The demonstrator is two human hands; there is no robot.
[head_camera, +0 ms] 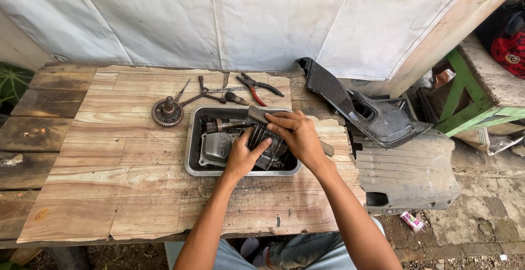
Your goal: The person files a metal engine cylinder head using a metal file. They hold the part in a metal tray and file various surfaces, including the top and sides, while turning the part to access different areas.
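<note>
A metal tray sits on the wooden table and holds dark, greasy engine parts. My left hand grips a finned black engine part standing in the tray. My right hand is closed around the grey handle of a tool that reaches over the same part; the handle's other end sticks out past my wrist. A grey cover part lies in the tray left of my left hand, and a shaft lies along the tray's far side.
A rusty gear lies left of the tray. Red-handled pliers, a cross wrench and small tools lie behind it. Black and grey plastic panels rest off the table's right edge. A white sheet hangs behind.
</note>
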